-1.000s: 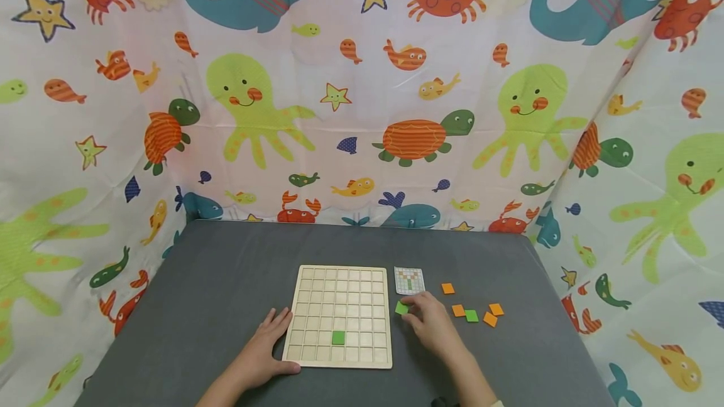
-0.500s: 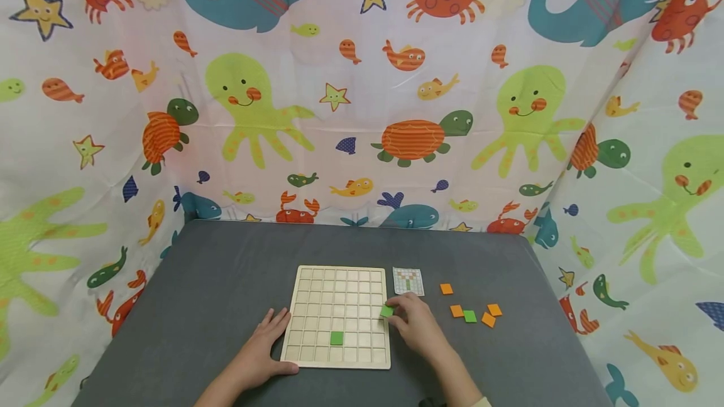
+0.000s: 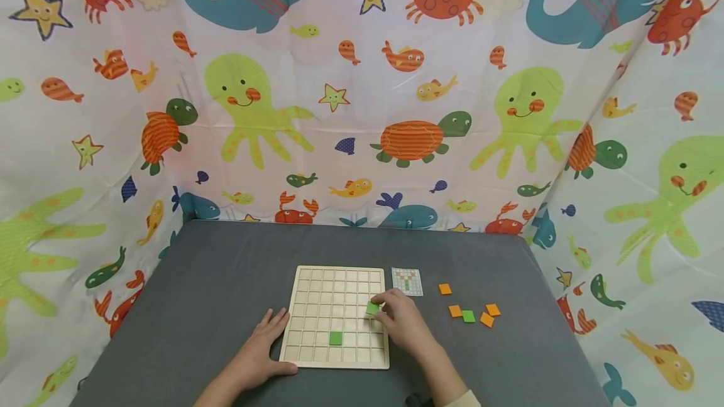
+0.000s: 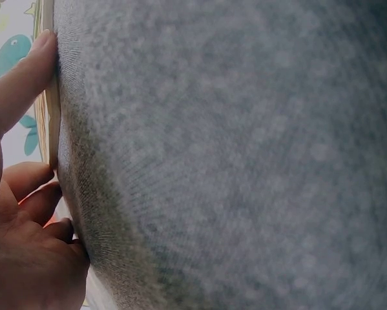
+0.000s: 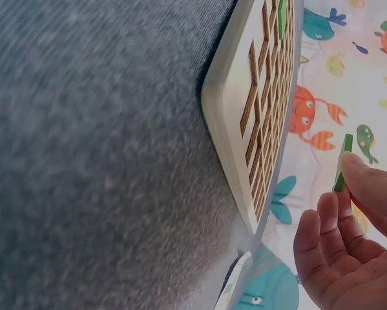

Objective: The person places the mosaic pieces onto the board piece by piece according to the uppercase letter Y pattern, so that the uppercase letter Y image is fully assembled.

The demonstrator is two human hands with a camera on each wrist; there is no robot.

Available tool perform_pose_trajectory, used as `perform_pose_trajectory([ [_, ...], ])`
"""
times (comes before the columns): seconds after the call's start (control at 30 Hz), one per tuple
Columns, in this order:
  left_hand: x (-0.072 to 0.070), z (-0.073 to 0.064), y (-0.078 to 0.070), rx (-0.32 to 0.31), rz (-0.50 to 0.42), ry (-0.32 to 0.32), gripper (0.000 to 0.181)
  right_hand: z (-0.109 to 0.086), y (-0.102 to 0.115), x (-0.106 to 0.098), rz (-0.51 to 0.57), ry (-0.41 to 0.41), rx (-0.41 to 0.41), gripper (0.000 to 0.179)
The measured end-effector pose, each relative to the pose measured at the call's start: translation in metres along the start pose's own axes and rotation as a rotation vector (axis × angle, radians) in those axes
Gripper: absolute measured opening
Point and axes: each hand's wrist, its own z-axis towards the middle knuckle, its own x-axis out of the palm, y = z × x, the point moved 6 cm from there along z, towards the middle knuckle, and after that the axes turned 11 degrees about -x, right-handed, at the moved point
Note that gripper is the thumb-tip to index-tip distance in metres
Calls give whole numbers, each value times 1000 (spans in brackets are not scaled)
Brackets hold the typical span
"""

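Over the grid board (image 3: pixel 315 313), toward its right edge, the right hand (image 3: pixel 406 322) pinched a green tile (image 3: pixel 372 308). The left hand (image 3: pixel 259 352), its grip relaxed, touched the board's left edge; a card (image 3: pixel 407 282) lay right of the board.

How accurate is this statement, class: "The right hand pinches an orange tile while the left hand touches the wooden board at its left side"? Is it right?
Not quite: the right hand pinches a green tile, not an orange one, as the head view shows. The left hand does touch the wooden board at its left side.
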Motion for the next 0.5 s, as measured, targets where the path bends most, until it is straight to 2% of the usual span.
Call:
perform_pose_trajectory([
  [0.5, 1, -1, 1, 18, -15, 3, 116, 15, 10, 19, 28, 89, 8, 23],
])
